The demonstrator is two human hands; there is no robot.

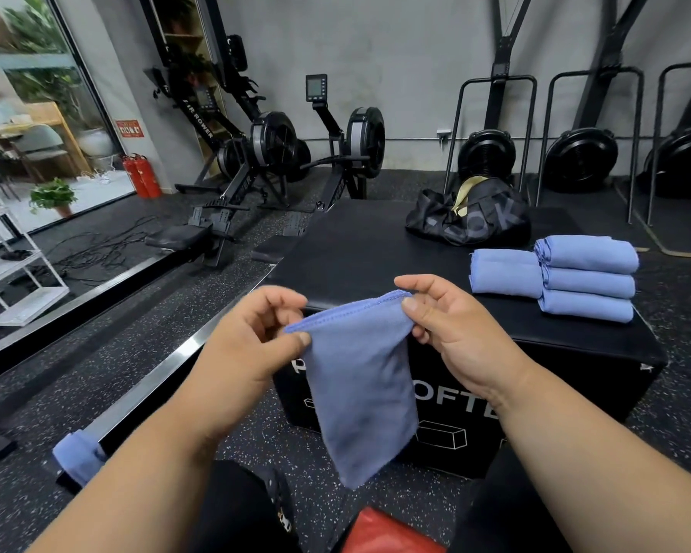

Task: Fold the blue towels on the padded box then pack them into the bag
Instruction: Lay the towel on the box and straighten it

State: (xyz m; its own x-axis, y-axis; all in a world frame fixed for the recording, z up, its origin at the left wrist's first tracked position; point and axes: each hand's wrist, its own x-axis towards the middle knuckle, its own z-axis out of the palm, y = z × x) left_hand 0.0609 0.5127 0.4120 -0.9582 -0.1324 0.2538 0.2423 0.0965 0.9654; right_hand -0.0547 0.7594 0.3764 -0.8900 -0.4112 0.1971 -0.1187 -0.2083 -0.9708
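A blue towel [362, 385] hangs in the air in front of the black padded box [376, 257]. My left hand [252, 341] pinches its top left corner and my right hand [451, 325] pinches its top right corner. On the right side of the box top lie several folded blue towels: one [503, 271] by itself and a stack of three [587, 279] beside it. A black bag [471, 217] with its top open sits at the far right of the box top. Another blue towel [76, 457] lies on the floor rail at lower left.
Rowing machines [272, 149] stand behind the box on the speckled floor. Black fan machines in metal frames [575, 153] line the back wall. A white rack [21, 265] and red extinguishers [140, 175] stand at left. A red object [383, 532] lies near my knees.
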